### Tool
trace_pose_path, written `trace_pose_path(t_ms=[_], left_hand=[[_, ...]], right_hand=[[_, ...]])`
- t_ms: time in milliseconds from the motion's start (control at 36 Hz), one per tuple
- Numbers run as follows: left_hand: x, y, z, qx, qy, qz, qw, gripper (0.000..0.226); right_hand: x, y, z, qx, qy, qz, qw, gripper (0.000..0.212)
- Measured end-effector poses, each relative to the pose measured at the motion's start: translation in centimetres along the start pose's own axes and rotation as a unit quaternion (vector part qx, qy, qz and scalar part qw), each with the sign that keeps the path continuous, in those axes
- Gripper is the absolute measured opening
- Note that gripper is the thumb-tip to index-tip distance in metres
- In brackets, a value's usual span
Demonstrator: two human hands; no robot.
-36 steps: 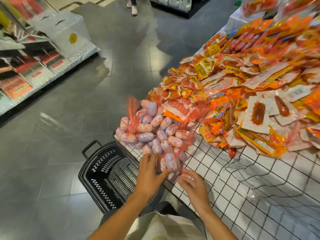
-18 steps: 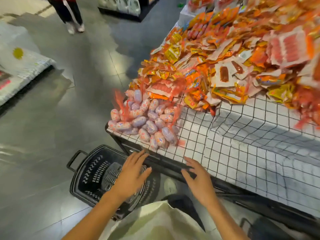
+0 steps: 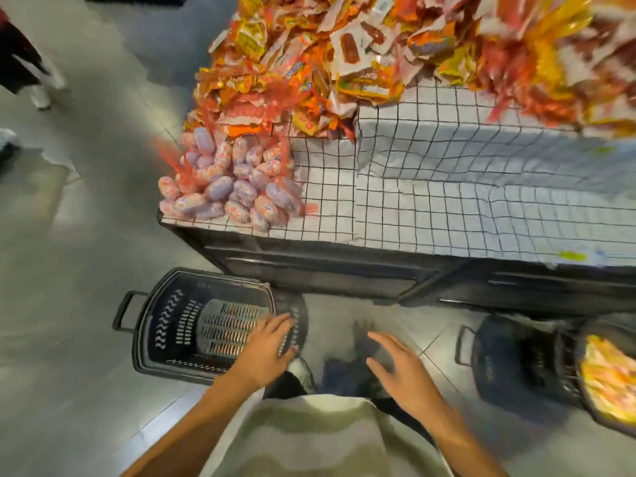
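Two bare hands, fingers loose and holding nothing: left hand over the right rim of the black basket on the floor, near left; right hand beside it, over tiles

Table: grid-check cloth on top, dark base. Packet heap, orange and yellow, along the far side, blurred at right. Grey tiled floor. Right basket on the floor, blurred, with yellow packs at its right edge. Passer-by's legs upper left.
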State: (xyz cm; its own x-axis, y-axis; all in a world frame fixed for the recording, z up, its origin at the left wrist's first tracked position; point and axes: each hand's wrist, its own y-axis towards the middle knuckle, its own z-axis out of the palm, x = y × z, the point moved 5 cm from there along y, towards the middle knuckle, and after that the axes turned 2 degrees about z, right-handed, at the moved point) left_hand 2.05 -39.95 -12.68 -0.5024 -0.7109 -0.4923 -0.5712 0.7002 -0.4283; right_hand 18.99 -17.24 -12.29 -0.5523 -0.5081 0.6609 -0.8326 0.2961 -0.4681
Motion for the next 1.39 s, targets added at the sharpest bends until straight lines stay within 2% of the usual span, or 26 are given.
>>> trace_pose_path(t_ms=[167, 361, 528, 639, 750, 944, 1389], left_hand=[[-7.2, 2.4, 2.0, 0.006, 0.055, 0.055, 0.997, 0.058], [-18.6, 5.3, 6.3, 0.035, 0.078, 0.126, 0.988, 0.053], [-28.8, 8.7, 12.8, 0.095, 0.109, 0.194, 0.97, 0.054], [-34.7, 10.3, 16.6, 0.127, 0.129, 0.227, 0.957, 0.058], [-39.6, 11.4, 18.9, 0.151, 0.155, 0.264, 0.94, 0.061], [-46.2, 14.3, 20.5, 0.166, 0.16, 0.331, 0.915, 0.051], [-55.7, 27.9, 26.6, 0.298, 0.19, 0.427, 0.832, 0.058]], right_hand=[[-7.3, -4.8, -2.8, -0.032, 0.03, 0.059, 0.997, 0.054], [-16.5, -12.3, -8.6, -0.113, 0.079, 0.123, 0.983, 0.054], [-24.8, -19.8, -13.4, -0.185, 0.122, 0.168, 0.96, 0.055], [-28.9, -23.8, -15.1, -0.218, 0.152, 0.203, 0.942, 0.042], [-32.6, -26.4, -16.4, -0.26, 0.203, 0.238, 0.914, 0.048], [-36.1, -28.3, -17.8, -0.287, 0.201, 0.305, 0.886, 0.055], [-40.8, -27.1, -21.8, -0.313, 0.272, 0.465, 0.782, 0.056]])
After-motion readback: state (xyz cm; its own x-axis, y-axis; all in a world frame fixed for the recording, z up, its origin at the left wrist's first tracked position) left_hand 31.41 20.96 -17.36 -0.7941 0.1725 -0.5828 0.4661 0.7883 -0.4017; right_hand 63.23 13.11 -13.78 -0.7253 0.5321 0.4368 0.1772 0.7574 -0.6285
